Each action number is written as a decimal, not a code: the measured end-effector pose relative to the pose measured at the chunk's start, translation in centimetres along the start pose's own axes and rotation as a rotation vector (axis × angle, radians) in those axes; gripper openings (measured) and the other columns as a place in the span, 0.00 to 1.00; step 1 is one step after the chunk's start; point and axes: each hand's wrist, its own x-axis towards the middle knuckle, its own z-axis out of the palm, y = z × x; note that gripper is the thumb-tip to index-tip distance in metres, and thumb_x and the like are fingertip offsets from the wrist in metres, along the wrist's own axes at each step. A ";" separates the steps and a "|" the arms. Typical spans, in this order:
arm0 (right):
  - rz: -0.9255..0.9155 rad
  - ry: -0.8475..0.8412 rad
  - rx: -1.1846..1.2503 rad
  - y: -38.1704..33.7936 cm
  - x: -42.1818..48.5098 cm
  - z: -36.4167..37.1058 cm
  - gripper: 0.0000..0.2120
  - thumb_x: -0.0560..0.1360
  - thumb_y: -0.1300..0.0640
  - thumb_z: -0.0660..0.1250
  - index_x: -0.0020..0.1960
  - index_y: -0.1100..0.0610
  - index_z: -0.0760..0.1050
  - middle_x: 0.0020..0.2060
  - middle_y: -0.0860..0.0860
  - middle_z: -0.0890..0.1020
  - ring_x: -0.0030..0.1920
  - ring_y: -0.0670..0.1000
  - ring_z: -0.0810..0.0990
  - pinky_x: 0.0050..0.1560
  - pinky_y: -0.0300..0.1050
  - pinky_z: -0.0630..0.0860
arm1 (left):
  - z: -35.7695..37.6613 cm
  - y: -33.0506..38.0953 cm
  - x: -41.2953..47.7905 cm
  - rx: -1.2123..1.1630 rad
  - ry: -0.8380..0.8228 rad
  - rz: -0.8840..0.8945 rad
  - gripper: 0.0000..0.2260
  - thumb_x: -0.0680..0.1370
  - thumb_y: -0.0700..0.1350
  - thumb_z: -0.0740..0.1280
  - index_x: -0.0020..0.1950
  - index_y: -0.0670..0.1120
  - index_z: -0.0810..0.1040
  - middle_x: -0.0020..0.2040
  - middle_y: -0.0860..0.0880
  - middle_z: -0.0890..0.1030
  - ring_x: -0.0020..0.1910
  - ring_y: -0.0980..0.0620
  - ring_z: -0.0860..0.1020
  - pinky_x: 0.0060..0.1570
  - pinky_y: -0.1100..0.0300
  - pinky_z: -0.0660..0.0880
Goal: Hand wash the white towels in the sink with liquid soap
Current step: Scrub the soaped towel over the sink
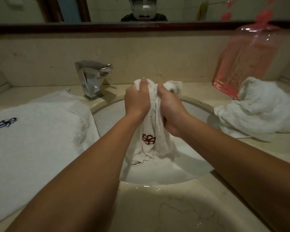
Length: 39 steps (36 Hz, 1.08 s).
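A small white towel with a red emblem hangs bunched over the sink basin. My left hand grips its upper part from the left. My right hand grips it from the right, fingers curled into the cloth. The towel's lower edge and label dangle just above the basin floor. A large clear bottle of pink liquid soap stands on the counter at the back right.
A flat white towel with a dark blue emblem lies on the counter to the left. A crumpled white towel sits on the right counter beside the soap. A chrome faucet stands behind the basin's left rim. A mirror runs above.
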 end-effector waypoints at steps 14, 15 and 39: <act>-0.043 -0.090 0.120 -0.5 2.1 -4.6 0.21 0.81 0.59 0.75 0.71 0.59 0.74 0.59 0.58 0.87 0.55 0.58 0.89 0.51 0.57 0.87 | -1.6 -1.0 0.7 -0.476 -0.344 -0.215 0.37 0.80 0.70 0.61 0.60 0.37 0.85 0.57 0.35 0.85 0.60 0.36 0.83 0.66 0.39 0.78; -0.029 -0.065 0.183 -0.7 2.1 -4.7 0.21 0.81 0.60 0.74 0.72 0.61 0.74 0.59 0.60 0.87 0.55 0.60 0.89 0.49 0.56 0.87 | -1.5 -1.1 0.4 -0.388 -0.300 -0.132 0.34 0.78 0.70 0.64 0.57 0.39 0.86 0.53 0.38 0.86 0.55 0.42 0.85 0.59 0.42 0.81; -0.018 0.133 0.031 -1.0 0.4 0.3 0.29 0.88 0.40 0.55 0.81 0.58 0.67 0.72 0.57 0.78 0.70 0.56 0.78 0.75 0.54 0.73 | 1.2 -0.4 -1.4 -0.301 -0.166 -0.102 0.19 0.80 0.60 0.72 0.65 0.49 0.79 0.57 0.50 0.86 0.55 0.52 0.85 0.60 0.47 0.83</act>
